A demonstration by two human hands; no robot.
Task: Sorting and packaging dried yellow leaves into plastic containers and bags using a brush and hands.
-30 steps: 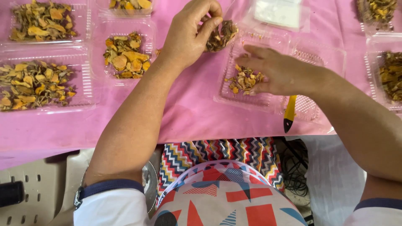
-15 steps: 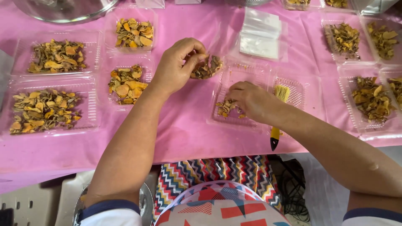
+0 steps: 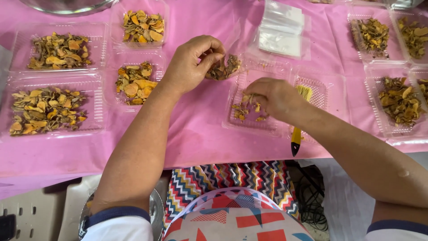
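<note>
While the left hand [image 3: 189, 67] squeezes a clump of dried brown chips [image 3: 224, 68] above the pink cloth [image 3: 196, 134], the right hand [image 3: 272, 96] pinches small bits in one clear plastic tray [image 3: 249, 122]. Four see-through trays on the left hold crinkly yellow slices. One yellow-handled brush [image 3: 296, 134] lies beside the right wrist.

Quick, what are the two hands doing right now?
Left hand: closed, holding a clump of dried slices.
Right hand: fingers curled down in the clear tray, pinching small dried pieces.
</note>
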